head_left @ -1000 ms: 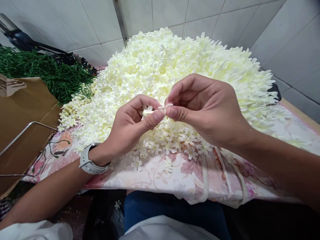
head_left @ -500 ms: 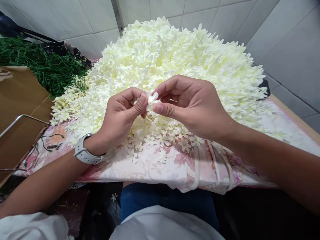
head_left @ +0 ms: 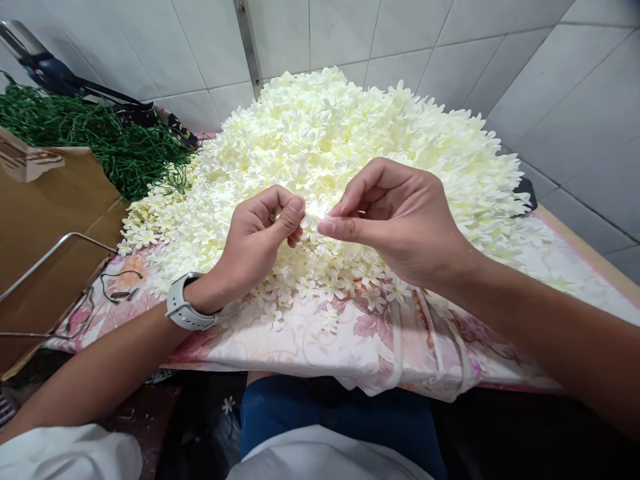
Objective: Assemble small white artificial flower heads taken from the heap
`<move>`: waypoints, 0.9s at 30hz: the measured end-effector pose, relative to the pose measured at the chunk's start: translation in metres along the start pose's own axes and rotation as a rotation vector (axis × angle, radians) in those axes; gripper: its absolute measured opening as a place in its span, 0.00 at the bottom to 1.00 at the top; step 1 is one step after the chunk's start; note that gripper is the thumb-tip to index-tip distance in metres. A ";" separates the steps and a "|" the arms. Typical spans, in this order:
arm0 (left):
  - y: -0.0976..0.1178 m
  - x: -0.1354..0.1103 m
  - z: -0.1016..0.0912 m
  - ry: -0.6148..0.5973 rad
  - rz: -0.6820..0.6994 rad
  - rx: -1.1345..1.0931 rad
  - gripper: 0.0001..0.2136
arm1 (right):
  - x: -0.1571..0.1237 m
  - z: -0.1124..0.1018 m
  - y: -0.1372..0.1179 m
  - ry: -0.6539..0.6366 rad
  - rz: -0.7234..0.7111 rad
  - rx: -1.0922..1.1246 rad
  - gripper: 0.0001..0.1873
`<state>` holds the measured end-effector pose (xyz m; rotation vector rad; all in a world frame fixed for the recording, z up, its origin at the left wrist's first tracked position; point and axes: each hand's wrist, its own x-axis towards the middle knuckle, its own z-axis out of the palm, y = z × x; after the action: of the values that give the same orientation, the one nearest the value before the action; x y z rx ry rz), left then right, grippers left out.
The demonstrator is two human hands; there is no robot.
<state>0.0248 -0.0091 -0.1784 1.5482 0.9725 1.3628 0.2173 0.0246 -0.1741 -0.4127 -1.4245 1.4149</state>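
Where the view starts at far left, a brown cardboard box (head_left: 45,220) sits open, a bent metal rod (head_left: 60,243) across its front. Behind it lies a tangle of green stems (head_left: 95,143) against the tiled wall (head_left: 200,47). Grey watch (head_left: 186,312) on the left wrist. The left hand (head_left: 260,237) is raised just above the near slope of the flower pile (head_left: 380,127), fingers curled in, thumb and forefinger pinched on a small cream flower (head_left: 314,212). The flower sits mid-frame between the two hands, held clear of the pile and hard to separate from the blooms behind it. The right hand (head_left: 395,217) meets it from the other side, thumb and forefinger closed on the same flower, its other fingers loosely bent. The pile mounds high against the wall and spills loose blooms toward the person. Beneath it, a pink floral cloth (head_left: 310,343) covers the counter (head_left: 590,250), draping over the near edge.
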 end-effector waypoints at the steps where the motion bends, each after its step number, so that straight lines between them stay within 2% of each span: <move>1: 0.000 0.000 0.000 -0.008 -0.007 -0.006 0.16 | 0.000 0.000 -0.001 -0.023 0.014 0.028 0.22; 4: 0.002 -0.001 0.002 -0.032 -0.009 -0.008 0.18 | 0.000 -0.001 -0.003 -0.078 0.010 0.029 0.21; 9: 0.004 -0.004 0.003 -0.015 0.051 0.064 0.21 | -0.003 0.003 -0.006 -0.078 -0.099 -0.177 0.15; 15: 0.001 -0.005 0.003 -0.048 0.024 0.004 0.20 | -0.004 0.003 -0.005 -0.126 -0.006 -0.209 0.14; 21: -0.003 -0.005 0.001 -0.091 0.017 -0.055 0.19 | -0.001 -0.003 -0.002 -0.102 -0.034 -0.202 0.15; 27: -0.001 -0.006 -0.001 -0.112 0.050 -0.032 0.16 | -0.002 -0.002 -0.003 -0.166 -0.008 -0.166 0.15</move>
<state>0.0233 -0.0147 -0.1814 1.6166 0.8450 1.3044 0.2209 0.0230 -0.1727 -0.4020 -1.6837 1.3539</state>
